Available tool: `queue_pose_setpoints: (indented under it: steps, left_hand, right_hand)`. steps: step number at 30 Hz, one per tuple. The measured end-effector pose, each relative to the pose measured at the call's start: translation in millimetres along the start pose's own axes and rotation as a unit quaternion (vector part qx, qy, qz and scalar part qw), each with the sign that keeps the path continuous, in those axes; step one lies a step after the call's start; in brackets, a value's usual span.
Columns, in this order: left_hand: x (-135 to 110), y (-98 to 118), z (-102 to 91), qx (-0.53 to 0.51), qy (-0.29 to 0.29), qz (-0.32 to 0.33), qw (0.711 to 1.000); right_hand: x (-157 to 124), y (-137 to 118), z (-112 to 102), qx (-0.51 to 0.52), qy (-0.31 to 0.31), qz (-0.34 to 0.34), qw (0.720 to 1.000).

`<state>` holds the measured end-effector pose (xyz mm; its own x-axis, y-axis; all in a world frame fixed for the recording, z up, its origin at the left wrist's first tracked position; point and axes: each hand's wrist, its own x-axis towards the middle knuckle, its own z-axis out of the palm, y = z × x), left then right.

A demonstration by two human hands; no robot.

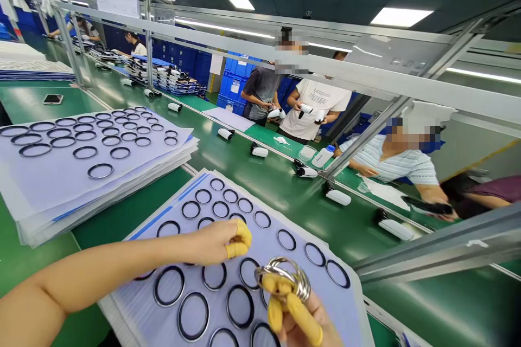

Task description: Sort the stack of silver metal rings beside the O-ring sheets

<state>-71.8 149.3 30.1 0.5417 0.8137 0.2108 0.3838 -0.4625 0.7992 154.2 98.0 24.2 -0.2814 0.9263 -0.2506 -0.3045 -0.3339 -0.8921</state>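
Observation:
In the head view, my right hand (301,314), with yellow finger cots, grips a bunch of shiny metal rings (302,284) threaded over its fingers. My left hand (223,241) reaches in from the left, low over the sheet stack, its yellow-covered fingers curled together. Whatever is between those fingers, if anything, is hidden. Beneath both hands lies a stack of white sheets (325,303) carrying several black-edged rings laid out flat. One ring (240,306) lies below my hands, and another ring (262,219) is just right of the left hand.
A second sheet stack (134,173) with several rings stands to the left, and a phone (52,99) lies behind it. White-and-black devices (342,197) line the green conveyor belt (285,181). A metal post (427,252) rises at right. People work across the belt.

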Motion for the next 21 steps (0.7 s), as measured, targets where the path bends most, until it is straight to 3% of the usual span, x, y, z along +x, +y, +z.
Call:
queue_pose_setpoints:
  steps: [2, 3, 4, 6, 9, 13, 17, 21]
  left_hand:
    - [6, -23, -14.4, 0.062, 0.026, -0.029, 0.997]
    - [8, -34, -21.6, 0.093, 0.036, -0.045, 0.994]
    - [9, -44, -28.1, 0.124, 0.043, -0.061, 0.989]
    - [8, -60, -36.9, 0.180, 0.046, -0.085, 0.979]
    - [7, -75, -37.7, 0.243, 0.026, -0.091, 0.965]
    - [13, -83, -27.6, 0.297, -0.003, -0.084, 0.951]
    - [23, -90, -23.7, 0.325, -0.014, -0.089, 0.941]
    - [20, -88, -26.6, 0.321, 0.007, -0.080, 0.944]
  right_hand:
    - [25, -3, -3, -0.139, 0.035, -0.088, 0.986]
    - [40, -3, -4, -0.229, 0.057, -0.127, 0.964]
    - [56, -2, -6, -0.337, 0.067, -0.174, 0.923]
    - [88, 2, -9, -0.406, 0.053, -0.221, 0.885]
    - [122, 11, -6, -0.475, -0.017, -0.265, 0.839]
    - [138, 19, 5, -0.534, -0.111, -0.285, 0.788]
    - [134, 18, 12, -0.541, -0.099, -0.278, 0.788]
    - [115, 11, 8, -0.479, 0.005, -0.248, 0.842]
